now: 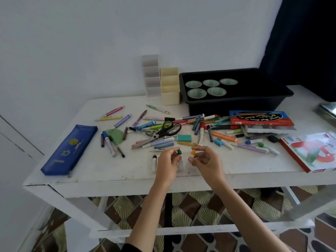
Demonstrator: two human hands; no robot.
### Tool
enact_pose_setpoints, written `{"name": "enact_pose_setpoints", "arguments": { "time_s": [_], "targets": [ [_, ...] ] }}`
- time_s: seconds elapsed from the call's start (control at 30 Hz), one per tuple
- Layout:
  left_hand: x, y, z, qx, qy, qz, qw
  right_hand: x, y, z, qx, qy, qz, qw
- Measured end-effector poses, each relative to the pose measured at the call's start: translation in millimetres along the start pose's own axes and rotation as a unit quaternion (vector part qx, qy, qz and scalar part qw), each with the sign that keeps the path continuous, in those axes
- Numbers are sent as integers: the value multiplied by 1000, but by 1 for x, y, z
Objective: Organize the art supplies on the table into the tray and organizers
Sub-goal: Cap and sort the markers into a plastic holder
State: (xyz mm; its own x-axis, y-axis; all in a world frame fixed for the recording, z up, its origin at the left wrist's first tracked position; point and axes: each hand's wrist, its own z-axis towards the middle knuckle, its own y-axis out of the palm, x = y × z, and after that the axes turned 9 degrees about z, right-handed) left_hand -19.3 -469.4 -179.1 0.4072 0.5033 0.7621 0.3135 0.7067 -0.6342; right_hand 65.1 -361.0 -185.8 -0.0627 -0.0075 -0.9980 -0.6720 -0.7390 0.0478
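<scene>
Evidently gathering; left hand [168, 161] fingers pinch a green-capped white tube [179, 152], right hand [205, 160] fingers an orange-capped tube [193, 152]; next, likely carry both to the black plastic tray [236, 101] beyond.

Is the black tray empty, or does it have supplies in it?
Empty of supplies: the black tray holds only five pale green cups, and each cup looks empty.
</scene>
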Motion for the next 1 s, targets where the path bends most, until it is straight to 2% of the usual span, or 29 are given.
{"name": "enact_pose_setpoints", "arguments": {
  "time_s": [0.27, 0.43, 0.5, 0.6, 0.7, 1.0],
  "targets": [
    [-5, 6, -3, 15, 48, 40, 998, 5, 3, -1, -8, -34, -27, 999],
    [-13, 12, -7, 58, 44, 34, 997, 8, 5, 0, 2, -42, -46, 998],
    [-14, 15, -9, 45, 54, 23, 997, 9, 6, -1, 10, -42, -52, 998],
    [-27, 21, -16, 52, 139, 185, 972, 10, 6, -1, 11, -48, -70, 996],
    [-35, 23, -17, 63, 167, 244, 953, 12, 7, -1, 3, -53, -98, 994],
    [-35, 19, -18, 10, 164, 218, 962, 21, 15, -3, -4, -110, -194, 975]
  ]
}}
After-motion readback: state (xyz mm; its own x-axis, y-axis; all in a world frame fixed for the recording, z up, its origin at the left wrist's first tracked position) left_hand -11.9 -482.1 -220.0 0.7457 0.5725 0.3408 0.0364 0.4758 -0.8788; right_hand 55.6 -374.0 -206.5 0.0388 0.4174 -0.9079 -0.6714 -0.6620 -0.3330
